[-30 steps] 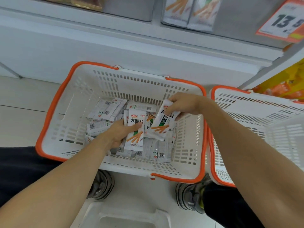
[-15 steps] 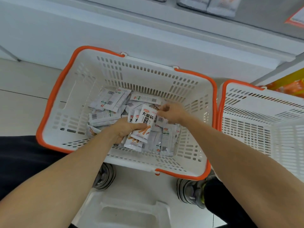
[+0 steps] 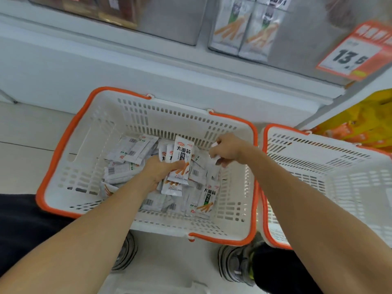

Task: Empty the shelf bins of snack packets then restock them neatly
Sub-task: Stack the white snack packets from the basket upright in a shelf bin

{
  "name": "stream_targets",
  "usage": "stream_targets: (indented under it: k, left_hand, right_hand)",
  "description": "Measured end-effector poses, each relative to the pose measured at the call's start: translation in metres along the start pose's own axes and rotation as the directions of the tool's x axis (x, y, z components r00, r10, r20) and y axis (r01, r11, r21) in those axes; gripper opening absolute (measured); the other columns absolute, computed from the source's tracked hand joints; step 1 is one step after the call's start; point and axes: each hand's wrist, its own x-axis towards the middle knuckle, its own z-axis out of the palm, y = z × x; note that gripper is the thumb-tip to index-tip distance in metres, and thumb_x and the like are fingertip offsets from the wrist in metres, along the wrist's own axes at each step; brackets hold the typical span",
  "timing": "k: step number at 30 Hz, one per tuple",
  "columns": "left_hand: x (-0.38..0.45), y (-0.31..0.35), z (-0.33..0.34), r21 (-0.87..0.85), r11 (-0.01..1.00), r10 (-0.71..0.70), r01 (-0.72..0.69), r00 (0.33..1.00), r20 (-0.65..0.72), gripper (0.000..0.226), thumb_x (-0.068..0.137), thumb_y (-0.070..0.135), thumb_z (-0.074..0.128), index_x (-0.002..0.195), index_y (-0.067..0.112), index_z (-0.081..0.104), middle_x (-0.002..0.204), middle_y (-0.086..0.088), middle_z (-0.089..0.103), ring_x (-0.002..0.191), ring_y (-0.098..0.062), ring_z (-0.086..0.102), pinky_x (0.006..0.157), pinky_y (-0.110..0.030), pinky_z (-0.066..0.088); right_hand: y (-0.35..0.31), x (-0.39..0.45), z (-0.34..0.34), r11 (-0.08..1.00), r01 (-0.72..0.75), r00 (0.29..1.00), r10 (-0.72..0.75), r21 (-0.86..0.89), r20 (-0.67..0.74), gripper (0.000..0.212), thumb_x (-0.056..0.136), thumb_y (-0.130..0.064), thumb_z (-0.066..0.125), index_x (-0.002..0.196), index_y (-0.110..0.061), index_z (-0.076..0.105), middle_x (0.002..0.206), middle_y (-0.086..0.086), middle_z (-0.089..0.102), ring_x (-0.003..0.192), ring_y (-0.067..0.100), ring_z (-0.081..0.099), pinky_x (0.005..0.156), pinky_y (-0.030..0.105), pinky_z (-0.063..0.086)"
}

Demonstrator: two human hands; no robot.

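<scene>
**Stack gathered, second packet lifted**

Your left hand now grips a taller, squared stack of snack packets, raised off the heap in the white shopping basket. Your right hand has come up, fingers curled round another packet. Restocking is under way. The shelf bin above holds few packets. A second basket crowds your right arm; loose packets remain.

The basket is white slotted plastic with an orange rim. The snack packets are silver-white with black characters, a green band and orange sticks. The price tag is orange and white with black digits.
</scene>
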Motion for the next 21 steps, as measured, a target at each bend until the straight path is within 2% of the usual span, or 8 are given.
stream_targets:
  k: [4, 7, 9, 12, 15, 17, 19, 21]
  left_hand:
    - [-0.025, 0.042, 0.008, -0.072, 0.99, 0.127, -0.121, 0.989, 0.079, 0.024, 0.085, 0.017, 0.078, 0.106, 0.008, 0.073, 0.097, -0.012, 0.077, 0.082, -0.025, 0.076, 0.058, -0.035, 0.06]
    - [-0.045, 0.071, 0.014, -0.089, 0.977, 0.208, -0.196, 0.964, 0.164, 0.034, 0.08, 0.025, 0.079, 0.108, 0.007, 0.074, 0.102, -0.016, 0.076, 0.09, -0.033, 0.075, 0.071, -0.045, 0.061]
    - [-0.059, 0.086, 0.023, -0.144, 0.963, 0.253, -0.226, 0.943, 0.217, 0.034, 0.082, 0.024, 0.077, 0.111, 0.005, 0.073, 0.105, -0.018, 0.075, 0.094, -0.035, 0.074, 0.074, -0.045, 0.06]
    - [-0.082, 0.103, 0.038, -0.188, 0.946, 0.304, -0.263, 0.922, 0.241, 0.04, 0.078, 0.024, 0.079, 0.112, 0.004, 0.072, 0.104, -0.017, 0.076, 0.093, -0.032, 0.074, 0.073, -0.04, 0.061]
    - [-0.095, 0.115, 0.048, -0.191, 0.928, 0.353, -0.319, 0.918, 0.18, 0.034, 0.078, 0.02, 0.081, 0.107, 0.006, 0.073, 0.098, -0.014, 0.077, 0.086, -0.028, 0.076, 0.066, -0.037, 0.061]
    - [-0.098, 0.12, 0.05, -0.15, 0.917, 0.391, -0.37, 0.906, 0.161, 0.038, 0.074, 0.022, 0.084, 0.107, 0.008, 0.074, 0.099, -0.013, 0.077, 0.088, -0.029, 0.076, 0.076, -0.044, 0.061]
    - [-0.1, 0.123, 0.051, -0.08, 0.906, 0.423, -0.416, 0.889, 0.172, 0.038, 0.073, 0.023, 0.085, 0.108, 0.012, 0.074, 0.099, -0.01, 0.078, 0.091, -0.027, 0.076, 0.085, -0.048, 0.059]
    - [-0.105, 0.125, 0.054, -0.056, 0.899, 0.437, -0.435, 0.876, 0.206, 0.038, 0.074, 0.024, 0.084, 0.11, 0.014, 0.074, 0.101, -0.009, 0.077, 0.093, -0.027, 0.075, 0.087, -0.048, 0.058]
  right_hand:
    - [-0.035, -0.053, -0.035, 0.868, 0.038, 0.997, -0.066, 0.494, 0.04, 0.037, 0.091, 0.009, 0.061, 0.127, 0.015, 0.054, 0.091, 0.021, 0.064, 0.063, 0.021, 0.071, 0.059, 0.027, 0.06]
    - [-0.053, -0.091, -0.063, 0.74, 0.03, 0.971, -0.182, 0.672, 0.157, 0.036, 0.093, -0.002, 0.067, 0.126, 0.011, 0.061, 0.118, 0.018, 0.071, 0.103, 0.027, 0.073, 0.091, 0.028, 0.058]
    - [-0.061, -0.115, -0.079, 0.74, 0.105, 0.96, -0.249, 0.664, 0.126, 0.034, 0.091, 0.001, 0.064, 0.124, 0.009, 0.061, 0.12, 0.018, 0.071, 0.109, 0.024, 0.071, 0.102, 0.028, 0.052]
    - [-0.07, -0.146, -0.094, 0.771, 0.211, 0.975, -0.208, 0.601, -0.075, 0.035, 0.093, 0.008, 0.061, 0.127, 0.008, 0.054, 0.098, 0.016, 0.076, 0.084, 0.022, 0.075, 0.083, 0.029, 0.061]
    - [-0.077, -0.167, -0.105, 0.944, 0.265, 0.938, -0.205, 0.198, -0.28, 0.038, 0.09, -0.008, 0.075, 0.123, -0.004, 0.058, 0.075, 0.01, 0.075, 0.05, 0.014, 0.067, 0.049, 0.026, 0.056]
    - [-0.076, -0.178, -0.112, 0.958, 0.265, 0.9, -0.288, -0.112, -0.328, 0.029, 0.088, -0.018, 0.078, 0.111, -0.004, 0.069, 0.047, -0.003, 0.062, 0.036, 0.006, 0.052, 0.042, 0.02, 0.042]
    - [-0.073, -0.18, -0.115, 0.952, 0.285, 0.898, -0.306, -0.111, -0.318, 0.031, 0.087, -0.023, 0.079, 0.111, -0.005, 0.072, 0.038, -0.007, 0.051, 0.033, 0.007, 0.041, 0.042, 0.019, 0.033]
    - [-0.069, -0.176, -0.115, 0.953, 0.291, 0.92, -0.257, 0.078, -0.297, 0.046, 0.085, -0.022, 0.081, 0.124, -0.003, 0.066, 0.043, -0.002, 0.045, 0.037, 0.009, 0.034, 0.042, 0.021, 0.028]
